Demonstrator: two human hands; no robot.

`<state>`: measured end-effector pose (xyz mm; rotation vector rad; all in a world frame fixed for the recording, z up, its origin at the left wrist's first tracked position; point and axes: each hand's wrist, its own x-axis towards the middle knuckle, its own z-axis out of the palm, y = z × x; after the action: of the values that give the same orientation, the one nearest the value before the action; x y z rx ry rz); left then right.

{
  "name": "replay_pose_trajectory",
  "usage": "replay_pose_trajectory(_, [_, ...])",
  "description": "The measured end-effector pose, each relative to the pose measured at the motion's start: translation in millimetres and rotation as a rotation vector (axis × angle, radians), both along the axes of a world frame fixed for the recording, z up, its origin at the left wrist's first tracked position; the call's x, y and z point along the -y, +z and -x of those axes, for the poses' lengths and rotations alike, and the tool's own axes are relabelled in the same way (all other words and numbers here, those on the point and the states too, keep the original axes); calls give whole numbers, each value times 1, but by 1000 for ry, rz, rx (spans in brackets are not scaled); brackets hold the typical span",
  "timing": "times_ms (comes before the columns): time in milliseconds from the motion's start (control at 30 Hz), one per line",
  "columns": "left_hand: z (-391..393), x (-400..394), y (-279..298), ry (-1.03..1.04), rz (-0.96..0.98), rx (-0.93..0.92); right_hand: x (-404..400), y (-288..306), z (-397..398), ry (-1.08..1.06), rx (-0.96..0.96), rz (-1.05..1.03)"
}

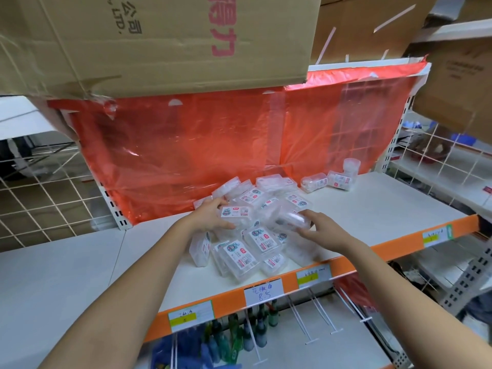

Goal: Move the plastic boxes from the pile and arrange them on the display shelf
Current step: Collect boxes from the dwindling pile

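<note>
Now the left hand (pixel 213 215) held one clear plastic box (pixel 234 214), fingers curled round it. The right hand (pixel 318 230) gripped another clear box (pixel 294 219). Lifting straight up should keep the pile (pixel 247 251) still.

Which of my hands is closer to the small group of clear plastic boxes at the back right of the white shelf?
Right. The right hand grips a box on the pile's right side, below-left of the back-right boxes. The left hand grips a box farther left.

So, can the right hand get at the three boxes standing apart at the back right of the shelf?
Probably yes. The right hand is busy gripping a box on the pile, but the white shelf between it and those boxes lies bare.
</note>
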<state>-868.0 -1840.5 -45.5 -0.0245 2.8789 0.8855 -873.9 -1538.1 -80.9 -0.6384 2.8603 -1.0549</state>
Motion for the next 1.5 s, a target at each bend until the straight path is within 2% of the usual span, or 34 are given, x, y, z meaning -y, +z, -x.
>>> replay_pose_trajectory(67, [-8,2,1,22,-79,-55,0,6,-3,-21,85,120])
replay_pose_trajectory(233, [-32,7,5,26,-290,-151,10,24,-10,25,403,571])
replay_pose_trajectory(400, [-58,9,4,14,-356,-210,26,37,-24,73,548,780])
replay_pose_trajectory(733, [-107,8,-8,55,-557,-310,63,23,-51,28,507,874])
replay_pose_trajectory(933, [-124,29,-8,96,-560,-308,87,24,-58,143,561,912])
replay_pose_trajectory(1233, [-146,103,3,202,-478,-287,157,34,-54,322,476,615])
replay_pose_trajectory(1500, [-201,177,13,433,-421,-350,258,39,-49,557,442,590])
